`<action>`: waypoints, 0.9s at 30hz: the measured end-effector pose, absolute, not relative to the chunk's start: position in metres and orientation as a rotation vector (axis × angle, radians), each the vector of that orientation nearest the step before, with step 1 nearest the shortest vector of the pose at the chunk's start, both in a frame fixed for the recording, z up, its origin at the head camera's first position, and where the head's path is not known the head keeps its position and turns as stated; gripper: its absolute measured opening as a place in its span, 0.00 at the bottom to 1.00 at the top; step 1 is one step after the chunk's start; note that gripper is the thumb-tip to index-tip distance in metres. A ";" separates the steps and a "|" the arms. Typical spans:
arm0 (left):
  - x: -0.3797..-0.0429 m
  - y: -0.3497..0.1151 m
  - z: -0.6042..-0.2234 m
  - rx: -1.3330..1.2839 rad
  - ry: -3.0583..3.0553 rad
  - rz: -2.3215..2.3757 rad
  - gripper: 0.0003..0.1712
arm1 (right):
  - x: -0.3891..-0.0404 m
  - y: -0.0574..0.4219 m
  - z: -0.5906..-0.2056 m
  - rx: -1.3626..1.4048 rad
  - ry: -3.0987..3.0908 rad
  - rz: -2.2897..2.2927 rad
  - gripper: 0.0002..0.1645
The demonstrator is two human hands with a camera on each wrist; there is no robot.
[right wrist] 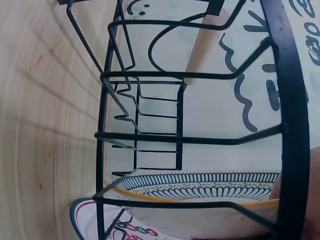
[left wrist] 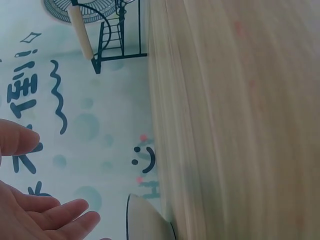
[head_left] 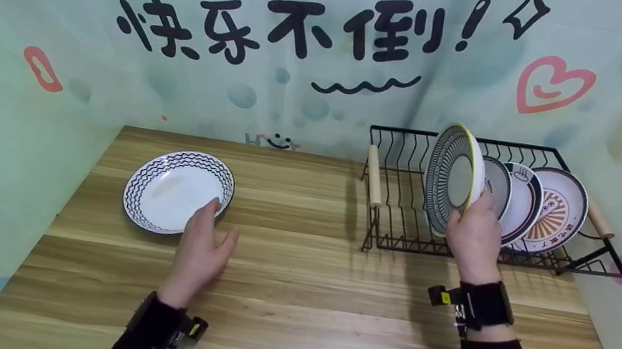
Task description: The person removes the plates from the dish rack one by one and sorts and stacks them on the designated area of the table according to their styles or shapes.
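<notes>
A bowl with a yellow rim and a dark fine pattern inside (head_left: 448, 178) stands on edge in the black wire dish rack (head_left: 394, 243). My right hand (head_left: 476, 234) grips its near right edge. Through the rack wires, the right wrist view shows the bowl's patterned inside (right wrist: 200, 186). At the left of the table lies a white dish with a wavy dark border (head_left: 175, 193). Over its near right edge my left hand (head_left: 202, 260) reaches with extended fingers, holding nothing; whether it touches the dish I cannot tell. The left wrist view shows loose fingers (left wrist: 55, 215) beside the dish's outer side (left wrist: 147, 222).
Right of the bowl, several plates stand on edge in the rack, among them one with an orange fan design (head_left: 554, 212). Wooden handles (head_left: 374, 176) sit at the rack's ends. A printed backdrop (head_left: 296, 109) rises behind the wooden table (head_left: 287, 316).
</notes>
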State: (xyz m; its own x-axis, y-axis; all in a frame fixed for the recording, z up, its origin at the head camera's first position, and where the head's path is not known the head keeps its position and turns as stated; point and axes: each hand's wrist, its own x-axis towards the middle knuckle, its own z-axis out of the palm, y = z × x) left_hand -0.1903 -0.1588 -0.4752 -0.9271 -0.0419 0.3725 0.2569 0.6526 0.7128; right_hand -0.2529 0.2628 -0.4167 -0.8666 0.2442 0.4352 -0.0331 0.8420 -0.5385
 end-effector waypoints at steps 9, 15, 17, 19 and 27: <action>-0.194 -0.136 -0.476 -0.251 -2.521 -1.147 0.38 | -0.253 0.258 -0.416 -0.245 -2.489 0.749 0.26; -0.199 -0.124 -0.474 -0.291 -2.519 -1.139 0.36 | -0.255 0.259 -0.412 -0.304 -2.505 0.798 0.19; -0.200 -0.120 -0.472 -0.302 -2.524 -1.145 0.36 | -0.255 0.259 -0.409 -0.318 -2.512 0.803 0.18; -0.201 -0.116 -0.470 -0.310 -2.523 -1.147 0.36 | -0.256 0.259 -0.408 -0.323 -2.519 0.804 0.18; -0.202 -0.101 -0.469 -0.339 -2.527 -1.177 0.38 | -0.257 0.265 -0.404 -0.378 -2.532 0.836 0.16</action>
